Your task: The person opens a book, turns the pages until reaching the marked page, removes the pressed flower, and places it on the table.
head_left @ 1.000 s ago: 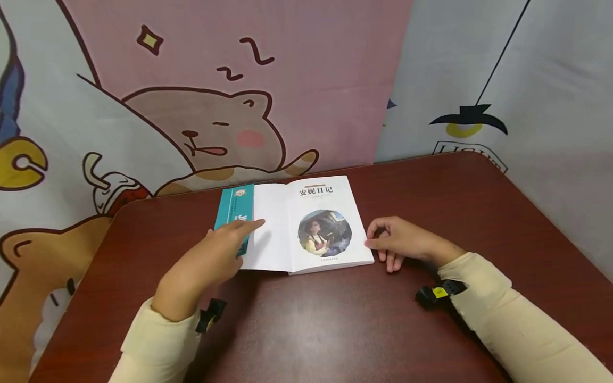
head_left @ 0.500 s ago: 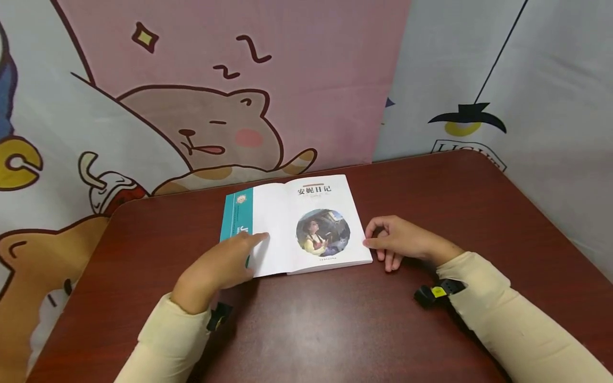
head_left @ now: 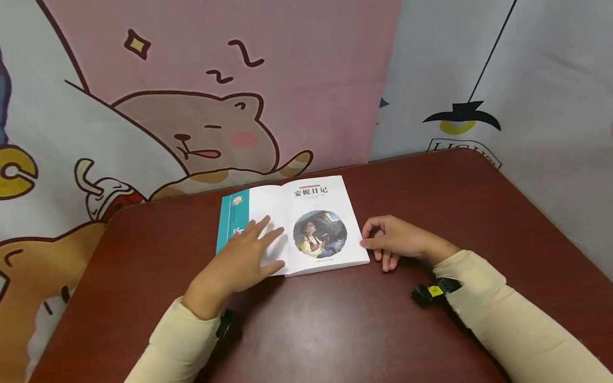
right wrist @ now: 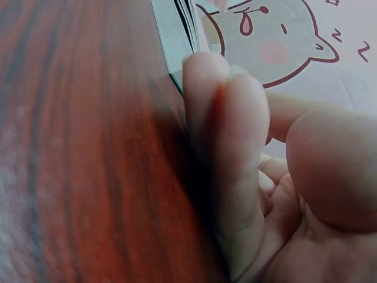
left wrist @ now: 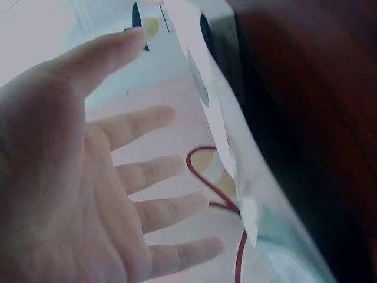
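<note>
An open book [head_left: 320,234] lies on the table, its right page bearing a round picture under a printed title. A teal flap [head_left: 234,213] shows beyond the white left page. Over that left page, my left hand [head_left: 241,255] has its fingers spread; the left wrist view shows the palm [left wrist: 76,177] with a gap between the fingers and the paper. At the book's right edge, my right hand [head_left: 397,239] grips the margin with thumb and index finger. Its other fingers [right wrist: 235,135] hang against the tabletop; in the right wrist view they hide the pinch.
The book rests on a dark red-brown table [head_left: 316,330], close to its back edge. Behind stands a cloth backdrop [head_left: 316,80] with cartoon animals. A black wrist strap [head_left: 436,291] is on the right wrist.
My left hand has moved right from the teal flap onto the left page, and its fingers have spread apart. The right hand stays at the book's right edge.
</note>
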Tool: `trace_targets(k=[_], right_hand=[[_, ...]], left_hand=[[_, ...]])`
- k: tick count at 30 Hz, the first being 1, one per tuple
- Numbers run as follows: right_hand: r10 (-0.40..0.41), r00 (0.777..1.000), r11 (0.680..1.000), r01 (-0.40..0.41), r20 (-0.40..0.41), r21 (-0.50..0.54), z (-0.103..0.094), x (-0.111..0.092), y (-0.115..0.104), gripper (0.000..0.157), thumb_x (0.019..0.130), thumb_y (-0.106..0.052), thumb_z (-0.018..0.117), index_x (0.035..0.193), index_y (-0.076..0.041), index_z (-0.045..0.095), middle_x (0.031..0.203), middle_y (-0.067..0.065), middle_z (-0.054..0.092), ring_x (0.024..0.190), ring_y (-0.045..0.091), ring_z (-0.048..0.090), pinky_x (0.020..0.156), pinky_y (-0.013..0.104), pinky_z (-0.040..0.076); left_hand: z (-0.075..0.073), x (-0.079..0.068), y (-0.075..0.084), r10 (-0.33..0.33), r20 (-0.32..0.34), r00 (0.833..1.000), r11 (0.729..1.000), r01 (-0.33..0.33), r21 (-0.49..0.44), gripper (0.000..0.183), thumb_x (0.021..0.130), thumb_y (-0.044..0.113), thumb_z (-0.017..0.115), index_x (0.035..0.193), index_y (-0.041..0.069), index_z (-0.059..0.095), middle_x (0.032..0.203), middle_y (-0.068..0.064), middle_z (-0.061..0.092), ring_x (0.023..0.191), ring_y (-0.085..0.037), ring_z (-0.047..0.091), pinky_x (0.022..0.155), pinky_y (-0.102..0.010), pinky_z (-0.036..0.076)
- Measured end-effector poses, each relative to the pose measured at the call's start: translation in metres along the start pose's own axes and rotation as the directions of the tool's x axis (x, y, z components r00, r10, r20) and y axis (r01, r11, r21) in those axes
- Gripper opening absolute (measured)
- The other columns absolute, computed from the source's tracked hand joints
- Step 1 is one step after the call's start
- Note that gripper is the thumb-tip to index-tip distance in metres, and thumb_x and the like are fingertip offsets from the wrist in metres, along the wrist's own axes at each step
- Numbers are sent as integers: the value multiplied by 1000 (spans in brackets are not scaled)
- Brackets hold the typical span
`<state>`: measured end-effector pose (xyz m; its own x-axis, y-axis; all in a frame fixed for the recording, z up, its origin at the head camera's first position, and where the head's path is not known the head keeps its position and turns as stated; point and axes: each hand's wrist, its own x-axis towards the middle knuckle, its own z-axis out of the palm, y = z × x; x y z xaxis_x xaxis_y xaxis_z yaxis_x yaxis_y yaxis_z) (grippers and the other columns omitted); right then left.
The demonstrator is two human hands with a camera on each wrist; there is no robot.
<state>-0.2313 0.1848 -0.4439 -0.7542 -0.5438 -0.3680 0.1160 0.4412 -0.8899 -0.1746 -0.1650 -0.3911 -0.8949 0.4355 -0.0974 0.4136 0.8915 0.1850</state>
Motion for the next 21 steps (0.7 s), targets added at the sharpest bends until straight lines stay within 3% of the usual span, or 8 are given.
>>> trace_targets(k=[6, 12, 17, 21], right_hand=[[5, 1000, 1000, -5, 3, 2, 1, 0, 1, 29, 96, -20, 67, 108, 3, 52, 65, 9, 61, 45, 20, 66, 43, 34, 54], [7, 1000, 1000, -7, -1, -6, 2, 1, 0, 31, 96, -21, 68, 109, 2, 52, 65, 10, 61, 45, 21, 66, 43, 35, 54], [11, 1000, 1000, -11, -6, -6, 1, 2, -1, 30, 96, -22, 67, 109, 2, 53, 65, 9, 61, 45, 20, 65, 43, 34, 54], [15, 1000, 1000, -15, 9, -12, 0, 5, -3, 31, 97, -23, 66, 110, 1, 52, 65, 8, 60, 45, 19, 66, 44, 35, 54]], left_hand=[[11, 18, 22, 115, -21, 993, 993, -115, 8, 73, 89, 55, 68, 151, 23, 46, 160, -12, 38, 148, -42, 33, 113, -63, 34], [20, 30, 35, 123, 20, 992, 992, -124, 27, 79, 87, 59, 69, 153, 25, 43, 160, -11, 39, 146, -42, 35, 111, -66, 33], [23, 32, 35, 125, 14, 992, 991, -126, 55, 81, 86, 59, 69, 154, 26, 40, 161, -11, 37, 144, -42, 39, 112, -65, 33], [22, 31, 33, 136, 0, 991, 988, -136, 66, 77, 86, 58, 70, 151, 24, 46, 158, -12, 41, 142, -41, 42, 111, -65, 35]])
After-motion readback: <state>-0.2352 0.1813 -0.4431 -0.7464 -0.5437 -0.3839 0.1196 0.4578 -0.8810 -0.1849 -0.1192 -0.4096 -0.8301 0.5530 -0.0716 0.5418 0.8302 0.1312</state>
